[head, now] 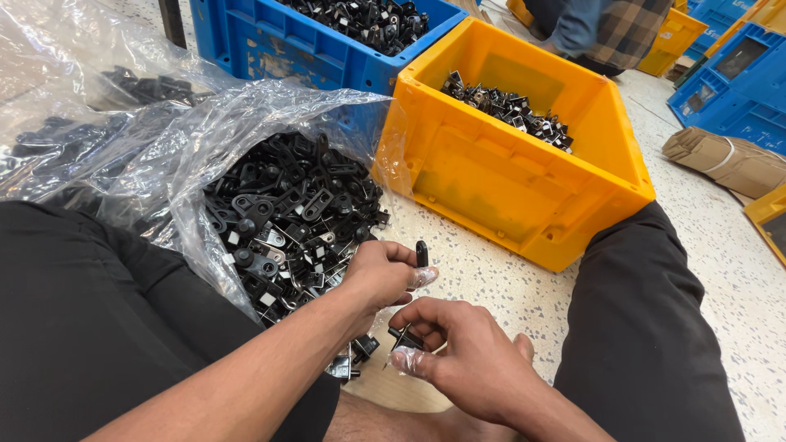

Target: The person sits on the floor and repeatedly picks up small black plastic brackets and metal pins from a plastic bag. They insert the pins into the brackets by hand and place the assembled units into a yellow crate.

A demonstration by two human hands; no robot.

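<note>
My left hand (378, 274) pinches a small black plastic piece (422, 253) upright between thumb and fingers, just beside the open mouth of a clear plastic bag (155, 155). The bag holds a heap of black plastic parts (291, 209) with small metal bits. My right hand (463, 352) sits lower, in front of my legs, fingers closed on another small black part (405, 336). Both thumbs wear thin clear finger covers. The two hands are close together, a few centimetres apart, above the speckled floor.
A yellow crate (524, 192) with a few black and metal parts (508, 110) stands ahead right. A blue crate (319, 49) full of parts is behind it. Another person (602, 29) sits at the top. More crates and a cardboard bundle (725, 160) lie right.
</note>
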